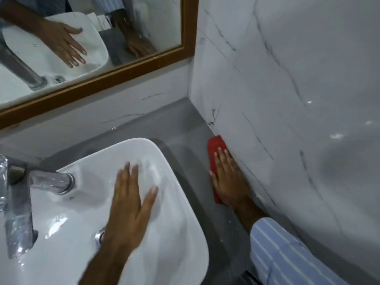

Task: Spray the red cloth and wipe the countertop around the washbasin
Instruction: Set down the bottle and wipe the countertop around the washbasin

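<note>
The red cloth [214,148] lies folded on the grey countertop [185,128], right against the marble side wall. My right hand [228,177] presses flat on top of it, fingers pointing toward the back corner, covering most of the cloth. My left hand [131,204] hovers flat and open over the white washbasin [176,223], fingers spread, holding nothing. No spray bottle is in view.
A chrome tap [51,181] stands at the left of the basin, with the drain [99,236] partly under my left hand. A wood-framed mirror [115,76] hangs above the back wall. White marble wall [287,99] bounds the narrow counter strip on the right.
</note>
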